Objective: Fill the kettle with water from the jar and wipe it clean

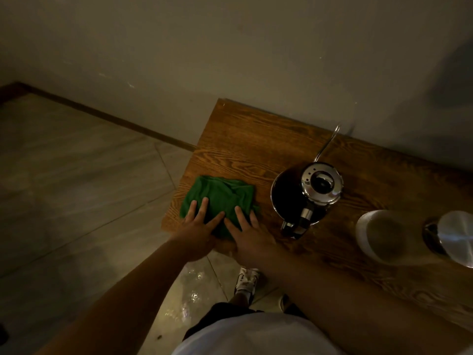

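Observation:
A green cloth [220, 196] lies folded near the left end of the wooden table [256, 139]. My left hand [197, 231] and my right hand [248, 234] rest flat on its near edge, fingers spread, side by side. To the right stands a shiny gooseneck kettle [307, 193] with its lid on, its thin spout pointing away toward the wall and its handle toward me. Further right sit a pale, translucent jar [381, 234] and a round metal lid or container [453, 237] at the frame edge.
The table stands against a plain wall [230, 60]. The tiled floor [76, 175] stretches to the left, with a wet shiny patch [189, 290] near my shoe [247, 280]. The table's left edge is just beside the cloth.

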